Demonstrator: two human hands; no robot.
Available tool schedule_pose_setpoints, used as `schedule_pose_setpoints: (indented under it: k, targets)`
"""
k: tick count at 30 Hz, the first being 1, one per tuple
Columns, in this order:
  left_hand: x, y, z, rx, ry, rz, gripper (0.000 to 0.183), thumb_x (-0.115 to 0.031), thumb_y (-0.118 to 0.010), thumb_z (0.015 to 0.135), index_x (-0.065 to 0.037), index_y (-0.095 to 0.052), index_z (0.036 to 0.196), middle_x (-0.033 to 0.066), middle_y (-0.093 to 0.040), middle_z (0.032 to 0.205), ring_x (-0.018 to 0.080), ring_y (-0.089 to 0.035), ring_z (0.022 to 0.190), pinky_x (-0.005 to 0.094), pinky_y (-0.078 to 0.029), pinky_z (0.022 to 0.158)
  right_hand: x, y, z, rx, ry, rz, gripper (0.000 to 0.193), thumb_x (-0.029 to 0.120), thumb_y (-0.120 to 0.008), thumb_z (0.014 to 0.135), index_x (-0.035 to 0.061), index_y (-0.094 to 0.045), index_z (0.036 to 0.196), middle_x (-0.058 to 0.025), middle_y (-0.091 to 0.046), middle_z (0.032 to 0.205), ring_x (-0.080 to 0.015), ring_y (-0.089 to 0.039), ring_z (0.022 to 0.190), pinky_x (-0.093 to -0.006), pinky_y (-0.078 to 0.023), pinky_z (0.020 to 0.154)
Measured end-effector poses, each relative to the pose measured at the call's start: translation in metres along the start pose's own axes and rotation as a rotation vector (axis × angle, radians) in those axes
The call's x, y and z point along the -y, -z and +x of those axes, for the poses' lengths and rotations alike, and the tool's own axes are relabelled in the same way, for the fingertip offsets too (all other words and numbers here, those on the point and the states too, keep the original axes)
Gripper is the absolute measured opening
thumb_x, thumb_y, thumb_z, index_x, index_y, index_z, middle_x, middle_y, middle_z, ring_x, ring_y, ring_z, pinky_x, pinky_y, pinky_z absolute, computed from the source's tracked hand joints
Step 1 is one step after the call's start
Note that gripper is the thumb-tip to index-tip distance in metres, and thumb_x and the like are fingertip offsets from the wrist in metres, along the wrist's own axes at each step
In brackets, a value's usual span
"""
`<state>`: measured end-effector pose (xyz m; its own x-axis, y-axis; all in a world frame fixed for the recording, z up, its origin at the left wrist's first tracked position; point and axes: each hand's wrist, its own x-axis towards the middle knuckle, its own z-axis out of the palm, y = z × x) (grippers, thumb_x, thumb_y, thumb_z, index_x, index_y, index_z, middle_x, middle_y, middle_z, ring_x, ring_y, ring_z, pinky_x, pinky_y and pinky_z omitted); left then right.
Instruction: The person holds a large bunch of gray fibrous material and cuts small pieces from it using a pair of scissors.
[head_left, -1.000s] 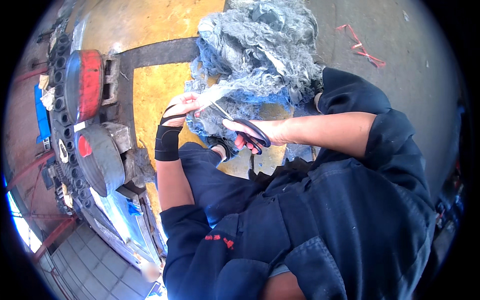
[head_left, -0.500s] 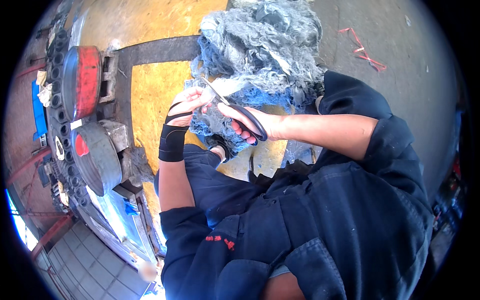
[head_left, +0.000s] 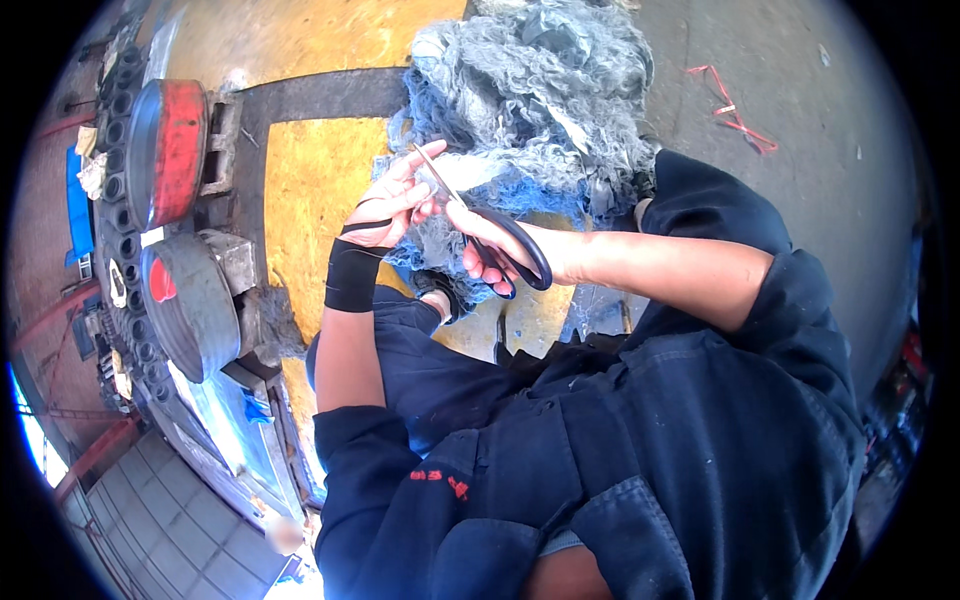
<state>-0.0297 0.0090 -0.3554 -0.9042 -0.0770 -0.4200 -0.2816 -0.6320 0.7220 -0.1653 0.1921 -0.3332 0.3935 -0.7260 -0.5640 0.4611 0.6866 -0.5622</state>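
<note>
My right hand (head_left: pixel 492 250) grips a pair of scissors (head_left: pixel 520 245) with black loop handles. Their metal blade slants up and left to my left hand (head_left: pixel 392 205), passing by its fingers. A black wrap (head_left: pixel 352 275) covers my left wrist, with a strap across the palm. My left index finger stretches out along the blade, while the thumb and other fingers curl around a small pale bit I cannot make out. Just beyond both hands lies a large heap of grey and blue fluffy fibre (head_left: pixel 540 95), partly hidden by them at its near side.
At the left, a red and black round drum (head_left: pixel 178 150) and a grey one (head_left: pixel 195 305) stand beside concrete blocks (head_left: pixel 230 258). A yellow board (head_left: pixel 320 200) lies beneath the hands. Red strapping (head_left: pixel 735 115) rests on the grey floor at the far right.
The scissors' handle loops have spread wider apart, and my right hand has shifted slightly right. My left index finger has straightened upward beside the blade.
</note>
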Motion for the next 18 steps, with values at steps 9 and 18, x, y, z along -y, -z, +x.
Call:
schedule_pose_setpoints:
  k: [9, 18]
  targets:
    - [0.011, 0.011, 0.003, -0.122, 0.011, -0.008, 0.037, -0.009, -0.057, 0.088, 0.001, -0.045, 0.121, 0.0015, -0.055, 0.090, 0.0052, -0.048, 0.069, 0.0156, -0.040, 0.062, 0.007, -0.002, -0.010, -0.055, -0.015, 0.060, 0.067, 0.075, -0.038, 0.078, 0.0093, -0.043, 0.072, 0.0006, -0.040, 0.063, -0.0079, -0.038, 0.050, -0.0223, -0.033, 0.042]
    - [0.004, 0.017, 0.008, -0.158, -0.035, 0.130, 0.016, -0.013, -0.056, 0.089, -0.001, -0.055, 0.100, 0.0001, -0.054, 0.081, 0.0050, -0.046, 0.067, 0.0158, -0.037, 0.059, 0.015, 0.001, -0.014, -0.126, -0.035, 0.031, 0.063, 0.073, -0.041, 0.079, 0.0116, -0.039, 0.064, 0.0015, -0.038, 0.056, -0.0068, -0.038, 0.041, -0.0221, -0.031, 0.034]
